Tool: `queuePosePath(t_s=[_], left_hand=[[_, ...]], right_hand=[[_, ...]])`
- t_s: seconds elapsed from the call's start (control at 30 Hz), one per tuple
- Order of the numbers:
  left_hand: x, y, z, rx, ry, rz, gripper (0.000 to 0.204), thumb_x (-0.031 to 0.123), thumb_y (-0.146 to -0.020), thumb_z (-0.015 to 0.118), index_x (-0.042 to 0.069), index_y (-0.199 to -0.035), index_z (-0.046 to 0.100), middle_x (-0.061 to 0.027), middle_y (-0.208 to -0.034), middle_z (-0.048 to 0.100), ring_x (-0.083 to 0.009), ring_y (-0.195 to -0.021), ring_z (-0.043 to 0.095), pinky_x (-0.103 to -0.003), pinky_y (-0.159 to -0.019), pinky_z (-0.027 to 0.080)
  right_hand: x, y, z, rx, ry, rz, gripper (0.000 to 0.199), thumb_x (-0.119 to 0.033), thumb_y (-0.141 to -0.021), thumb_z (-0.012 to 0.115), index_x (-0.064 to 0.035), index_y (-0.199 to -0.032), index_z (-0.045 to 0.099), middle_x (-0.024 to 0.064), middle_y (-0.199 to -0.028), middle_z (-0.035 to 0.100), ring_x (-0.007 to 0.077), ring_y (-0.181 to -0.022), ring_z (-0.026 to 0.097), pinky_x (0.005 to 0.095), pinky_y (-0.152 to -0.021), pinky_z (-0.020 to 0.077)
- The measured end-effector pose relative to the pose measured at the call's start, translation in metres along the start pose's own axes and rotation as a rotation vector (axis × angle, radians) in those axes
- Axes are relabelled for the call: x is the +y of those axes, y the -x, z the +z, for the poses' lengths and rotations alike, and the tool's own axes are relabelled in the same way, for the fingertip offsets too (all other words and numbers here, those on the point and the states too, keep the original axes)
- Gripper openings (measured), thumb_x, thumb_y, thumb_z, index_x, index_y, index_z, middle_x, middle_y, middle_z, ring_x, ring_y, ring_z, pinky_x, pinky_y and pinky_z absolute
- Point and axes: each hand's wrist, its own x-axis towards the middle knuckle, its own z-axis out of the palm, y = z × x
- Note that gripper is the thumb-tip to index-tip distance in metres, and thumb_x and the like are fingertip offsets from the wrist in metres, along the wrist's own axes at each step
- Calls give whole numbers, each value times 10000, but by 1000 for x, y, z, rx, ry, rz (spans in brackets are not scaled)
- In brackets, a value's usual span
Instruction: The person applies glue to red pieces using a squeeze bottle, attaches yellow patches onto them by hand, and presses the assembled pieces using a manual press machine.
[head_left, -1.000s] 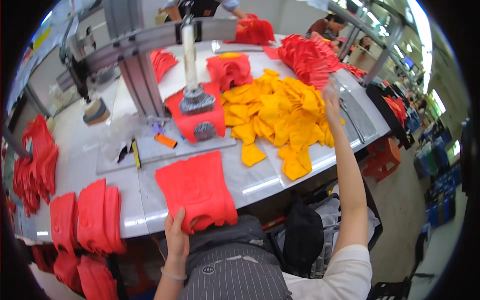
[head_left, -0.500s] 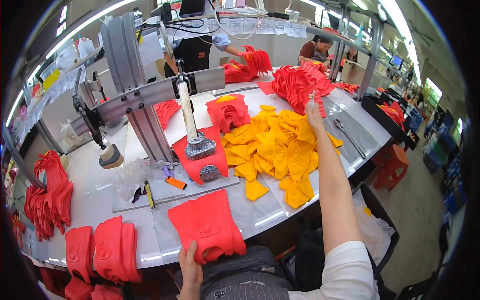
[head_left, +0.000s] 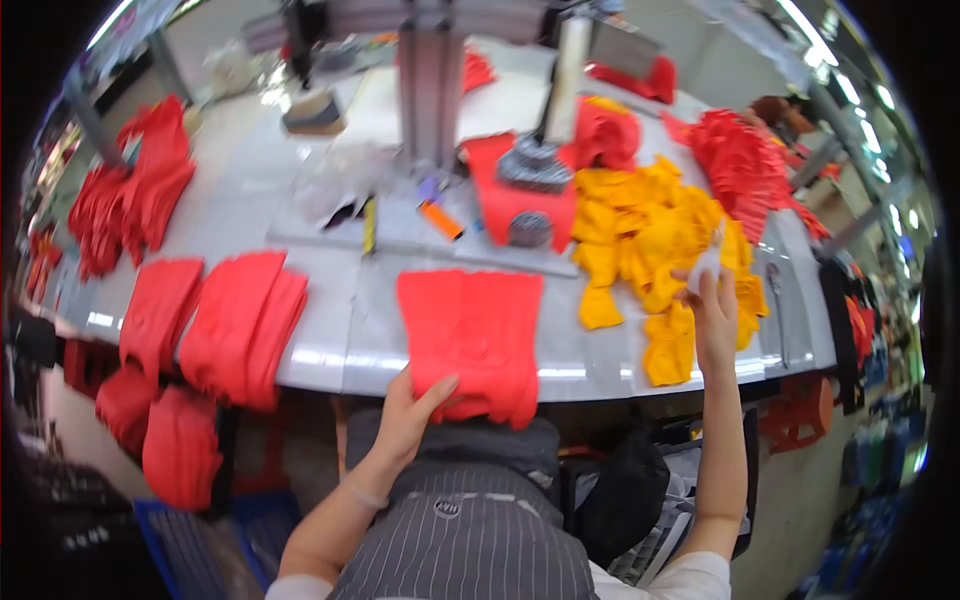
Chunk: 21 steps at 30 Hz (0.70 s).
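Clamp [head_left: 540,163]: my ref. pt.; pale rod, grey speckled pad over a red sheet [head_left: 490,205]; speckled oval [head_left: 530,229] on same sheet, just in front of pad.
Red piece [head_left: 475,330]: in front of clamp and a bit L of it, at front edge of desk [head_left: 345,310]; raised shape approx. mid-panel, lower end overhangs edge.
Left grip [head_left: 408,408]: I find it closed on lower L part of red piece, thumb on top.
Right grip [head_left: 713,318]: R of clamp and nearer front edge; fingers narrow, pinching a small whitish item [head_left: 706,268]; blurred, so I can't ID it.
Yellow pile [head_left: 625,220]: R of clamp, loose flat pcs.; R grip in front of its R part, contact can't be confirmed.
Board [head_left: 500,262]: grey, runs L from clamp; orange cutter [head_left: 441,220] and yellow strip-shaped tool [head_left: 369,228] L of clamp.
Red stacks [head_left: 240,325]: well L of clamp, hanging over front edge.
Red heap [head_left: 740,165]: R of clamp, beyond yellow pile.
Metal tool [head_left: 778,305]: far R of clamp, lying lengthwise, approx. beside yellow pile.
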Motion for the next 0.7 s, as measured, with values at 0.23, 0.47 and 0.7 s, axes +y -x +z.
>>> queuePosePath(t_s=[0.23, 0.47, 0.7], left_hand=[[4, 0, -2, 8, -13, -52, 368, 104, -881, 661, -42, -1196, 540, -100, -1086, 645, -142, -980, 617, -283, -848, 509], [5, 1, -8, -16, -67, -62, 393, 65, -830, 701, -46, -1176, 550, -98, -1075, 652, -131, -961, 617, -273, -850, 501], [8, 1, -11, -33, -114, -112, 420, 60, -803, 722, -48, -1170, 549, -98, -1070, 652, -130, -954, 615, -274, -847, 500]], right_hand=[[19, 87, 81, -217, -401, 206, 300, -344, -984, 502, -50, -1043, 500, 52, -806, 570, 105, -713, 539, 240, -655, 433], [8, 104, 131, -298, -172, 120, 280, -285, -939, 588, -22, -1004, 516, 54, -818, 562, 119, -725, 551, 245, -655, 437], [7, 103, 145, -350, 33, -162, 289, -203, -867, 692, 4, -1002, 541, 102, -836, 614, 151, -732, 594, 250, -664, 452]])
